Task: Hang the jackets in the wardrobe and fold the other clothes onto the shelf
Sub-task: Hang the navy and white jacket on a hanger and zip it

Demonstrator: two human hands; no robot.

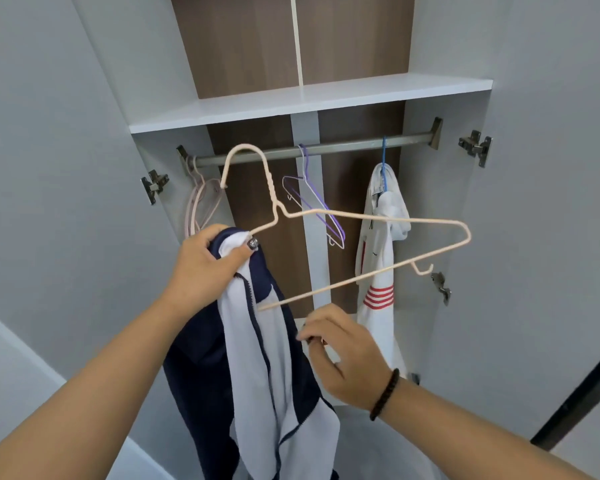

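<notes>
A person's two bare forearms reach up from the bottom of the view toward an open wardrobe. Nearest, the right hand (343, 355), a dark beaded bracelet (384, 393) on its wrist, sits below the hanging rail with its fingers (314, 336) curled inward beside the jacket's edge; whether they pinch cloth or anything else cannot be told. Just left of it and higher, the left hand (207, 263) is clamped on the collar of a navy and white jacket (250, 368), fingers and thumb wrapped round the bunched fabric, the rest of the garment hanging down between the two arms. One end of a cream wire hanger (361, 220) is tucked into that collar; its frame tilts out to the right in front of the rail, its hook raised up to about rail height but not on it.

Behind, the metal rail (326, 147) spans the wardrobe interior. At the rail's left end hang pale pink hangers (198, 199); near its middle, a purple and white hanger (312, 199), bare; toward its right end, a blue hanger (383, 161) carrying a white jacket with red stripes (378, 254). Directly above the rail runs a white shelf (291, 102), backed by brown wood panelling. Grey wardrobe doors (541, 202) stand open to either side of the rail.
</notes>
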